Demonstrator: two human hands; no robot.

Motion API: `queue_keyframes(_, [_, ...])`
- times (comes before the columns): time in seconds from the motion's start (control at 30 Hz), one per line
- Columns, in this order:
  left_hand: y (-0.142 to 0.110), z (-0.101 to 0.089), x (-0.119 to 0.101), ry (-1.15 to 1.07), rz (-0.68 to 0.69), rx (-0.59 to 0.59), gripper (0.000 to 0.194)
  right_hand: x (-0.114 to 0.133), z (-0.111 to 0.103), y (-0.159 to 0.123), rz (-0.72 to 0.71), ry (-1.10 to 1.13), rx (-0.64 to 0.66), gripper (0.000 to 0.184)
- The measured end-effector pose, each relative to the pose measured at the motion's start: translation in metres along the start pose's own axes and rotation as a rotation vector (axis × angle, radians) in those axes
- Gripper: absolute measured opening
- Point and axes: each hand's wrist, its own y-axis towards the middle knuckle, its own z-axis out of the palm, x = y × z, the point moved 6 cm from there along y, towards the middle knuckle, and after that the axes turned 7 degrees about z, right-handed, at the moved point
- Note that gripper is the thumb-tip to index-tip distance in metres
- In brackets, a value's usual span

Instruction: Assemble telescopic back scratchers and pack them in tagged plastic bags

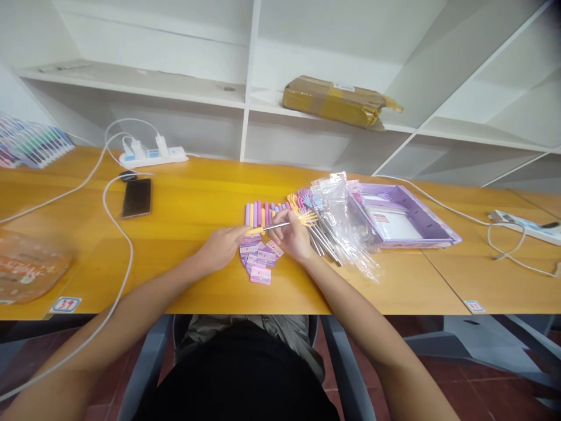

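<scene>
A back scratcher with a yellow handle, a metal rod (277,225) and a yellow hand-shaped head (308,218) spans both hands above the table. My left hand (225,248) is closed on its handle end. Near the head, the fingers of my right hand (293,237) are closed around the rod. Below them lie several small printed cards (260,275) in a loose pile. Just beyond, purple, pink and yellow handle tubes (255,214) lie side by side in a row. To the right are more scratcher heads on metal rods (326,237), partly hidden by clear plastic bags (339,213).
A purple box (421,234) stands right of the bags. Toward the left are a phone (137,197), a power strip (153,156) and a white cable (125,234) hanging over the edge. An orange plastic bag (30,266) lies far left; a taped carton (335,100) sits on the shelf.
</scene>
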Motion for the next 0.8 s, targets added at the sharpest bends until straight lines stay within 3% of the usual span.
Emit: queue_keyframes(0.8, [0.0001, 0.0042, -0.0009, 0.022, -0.006, 0.010, 0.049, -0.0080, 0.0103, -0.0038, 0.056, 0.003, 0.031, 0.053])
